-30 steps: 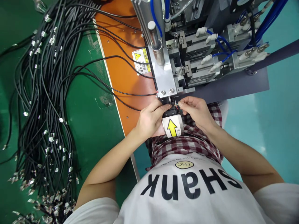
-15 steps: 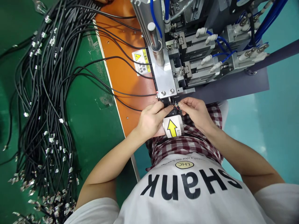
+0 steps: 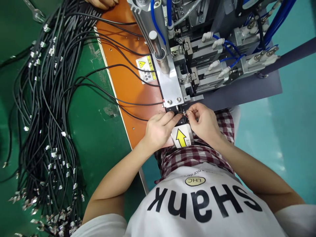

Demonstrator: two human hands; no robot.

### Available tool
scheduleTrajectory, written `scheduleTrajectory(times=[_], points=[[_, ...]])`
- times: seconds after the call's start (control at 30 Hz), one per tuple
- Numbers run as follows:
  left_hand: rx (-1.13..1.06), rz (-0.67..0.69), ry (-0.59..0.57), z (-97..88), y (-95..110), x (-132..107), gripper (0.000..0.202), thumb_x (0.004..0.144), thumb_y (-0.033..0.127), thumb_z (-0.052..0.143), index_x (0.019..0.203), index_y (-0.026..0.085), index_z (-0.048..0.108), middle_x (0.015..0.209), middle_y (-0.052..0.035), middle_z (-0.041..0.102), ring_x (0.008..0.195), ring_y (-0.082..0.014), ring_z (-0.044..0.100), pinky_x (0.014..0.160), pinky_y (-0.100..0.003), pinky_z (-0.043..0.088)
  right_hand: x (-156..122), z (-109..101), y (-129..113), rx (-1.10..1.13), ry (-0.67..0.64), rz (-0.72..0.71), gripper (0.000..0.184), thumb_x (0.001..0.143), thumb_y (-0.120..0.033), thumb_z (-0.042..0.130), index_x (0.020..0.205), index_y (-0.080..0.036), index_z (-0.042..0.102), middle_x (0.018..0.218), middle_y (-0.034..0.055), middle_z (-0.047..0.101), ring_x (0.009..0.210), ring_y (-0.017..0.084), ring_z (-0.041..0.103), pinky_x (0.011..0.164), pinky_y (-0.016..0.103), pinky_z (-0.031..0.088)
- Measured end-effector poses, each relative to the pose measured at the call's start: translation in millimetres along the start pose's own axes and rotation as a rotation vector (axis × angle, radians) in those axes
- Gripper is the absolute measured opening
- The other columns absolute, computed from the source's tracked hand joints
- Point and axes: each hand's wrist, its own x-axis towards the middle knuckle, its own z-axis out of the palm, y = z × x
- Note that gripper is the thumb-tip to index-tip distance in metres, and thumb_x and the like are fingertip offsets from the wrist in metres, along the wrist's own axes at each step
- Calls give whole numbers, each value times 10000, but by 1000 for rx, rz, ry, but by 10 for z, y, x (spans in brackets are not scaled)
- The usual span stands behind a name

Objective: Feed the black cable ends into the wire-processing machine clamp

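My left hand (image 3: 160, 128) rests over the dark fixture at the machine's near end, fingers closed and reaching toward the wire ends. A black cable (image 3: 135, 116) runs in from the left and disappears under that hand. From the right, my right hand (image 3: 204, 123) pinches thin coloured wires (image 3: 185, 114) at the cable's end, thumb and forefinger together. The fingertips of both hands nearly meet there and partly hide the wires. Just below is a white label with a yellow arrow (image 3: 181, 137).
A metal machine (image 3: 170, 84) with blue air tubes (image 3: 230, 49) stands ahead. Several black cables run into it across the orange plate (image 3: 123, 82). A large bundle of black cables (image 3: 49, 98) covers the green table (image 3: 98, 138). Another person's hand (image 3: 103, 2) shows at the top edge.
My right hand has turned slightly, its fingers more curled at the wires. My left hand stays in place over the fixture. The other person's hand shows more, and the view has shifted a little.
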Motion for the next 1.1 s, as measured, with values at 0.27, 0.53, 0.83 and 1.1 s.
scheduleTrajectory(times=[0.27, 0.53, 0.83, 1.1], points=[[-38, -23, 2, -16, 18, -6, 335, 1043, 209, 386, 1233, 181, 660, 1021, -78, 723, 849, -183, 659, 743, -305, 507, -144, -29, 165, 361, -69, 115, 272, 902, -477, 660, 906, -205, 656, 736, 3, 657, 578, 139, 576, 571, 280, 455], [-67, -38, 13, -27, 37, -3, 330, 1042, 211, 392, 1220, 180, 667, 1023, -80, 721, 842, -182, 653, 748, -302, 511, -205, -36, -38, -278, 109, -324, 147, 964, -262, 553, 888, -202, 663, 844, 51, 697, 696, 172, 592, 722, 336, 423], [-105, -24, 35, -36, 29, -8, 328, 1028, 164, 388, 1222, 167, 652, 1036, -86, 710, 864, -185, 661, 727, -301, 530, 31, -129, 79, 188, -199, 12, 175, 917, -367, 625, 858, -202, 635, 712, 12, 664, 613, 157, 594, 576, 282, 426], [-301, -114, 81, -8, 21, -10, 211, 1025, 198, 441, 1135, 191, 621, 1010, -75, 673, 966, -179, 659, 857, -305, 573, -39, -91, -44, 95, -57, -49, 271, 925, -447, 624, 1000, -214, 738, 733, 8, 658, 544, 126, 494, 556, 285, 379]])
